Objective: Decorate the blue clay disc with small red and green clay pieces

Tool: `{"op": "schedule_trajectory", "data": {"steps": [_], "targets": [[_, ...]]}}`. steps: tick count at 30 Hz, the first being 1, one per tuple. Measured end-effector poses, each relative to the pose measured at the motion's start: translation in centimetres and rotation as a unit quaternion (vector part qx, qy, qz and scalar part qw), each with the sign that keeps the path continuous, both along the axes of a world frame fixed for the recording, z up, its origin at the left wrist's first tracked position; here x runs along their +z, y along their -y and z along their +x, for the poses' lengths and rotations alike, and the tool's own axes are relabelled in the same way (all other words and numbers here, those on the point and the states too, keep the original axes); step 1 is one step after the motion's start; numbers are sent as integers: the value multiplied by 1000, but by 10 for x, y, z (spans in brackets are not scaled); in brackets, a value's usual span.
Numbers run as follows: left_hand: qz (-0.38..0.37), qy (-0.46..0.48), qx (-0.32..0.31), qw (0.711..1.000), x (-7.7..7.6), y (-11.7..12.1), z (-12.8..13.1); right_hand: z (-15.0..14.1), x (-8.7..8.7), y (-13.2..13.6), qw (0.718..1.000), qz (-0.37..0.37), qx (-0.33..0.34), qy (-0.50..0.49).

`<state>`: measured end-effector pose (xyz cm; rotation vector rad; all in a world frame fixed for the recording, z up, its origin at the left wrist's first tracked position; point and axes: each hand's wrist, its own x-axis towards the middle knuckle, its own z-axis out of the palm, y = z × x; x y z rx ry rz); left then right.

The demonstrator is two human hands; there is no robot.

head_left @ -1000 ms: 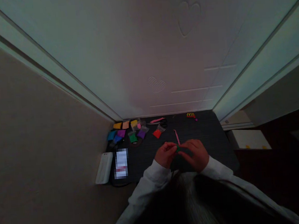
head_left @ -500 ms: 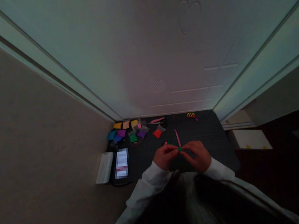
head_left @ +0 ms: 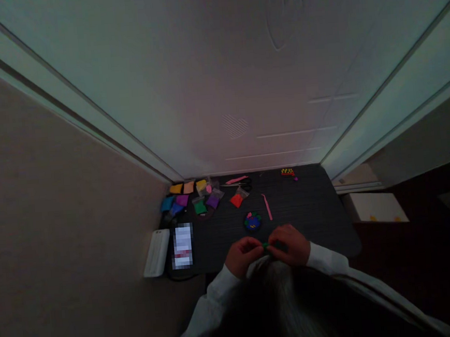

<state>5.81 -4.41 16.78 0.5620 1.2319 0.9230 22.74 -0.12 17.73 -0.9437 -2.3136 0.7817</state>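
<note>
My left hand (head_left: 242, 254) and my right hand (head_left: 290, 244) meet at the near edge of the dark table (head_left: 313, 203), fingertips pinched together on a small green piece of clay (head_left: 266, 246). Just beyond them lies a round blue clay figure (head_left: 252, 221) with small coloured bits on it. A pink modelling tool (head_left: 267, 206) rests to its right. My hair hides the lower part of both hands.
Several small bags of coloured clay (head_left: 196, 196) sit at the table's far left. A white case (head_left: 156, 253) and a phone (head_left: 183, 245) lie at the near left. A small red and yellow item (head_left: 287, 172) is at the back, against the white door.
Both hands have drawn back toward me with the green piece. The blue clay figure, covered by them before, now shows on the table.
</note>
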Motion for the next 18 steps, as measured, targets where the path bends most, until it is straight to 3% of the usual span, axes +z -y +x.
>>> {"op": "schedule_trajectory", "data": {"steps": [4,11,18], "targets": [[-28,24,-1,999,-11,-1,-1,-2,-3,3,999,-39,-7,14],[-32,54,1,998,-13,-4,-2,-3,-1,6,997,-69,-14,7],[-4,35,-39,999,-19,-18,6,3,-4,10,993,-85,-82,-17]]}}
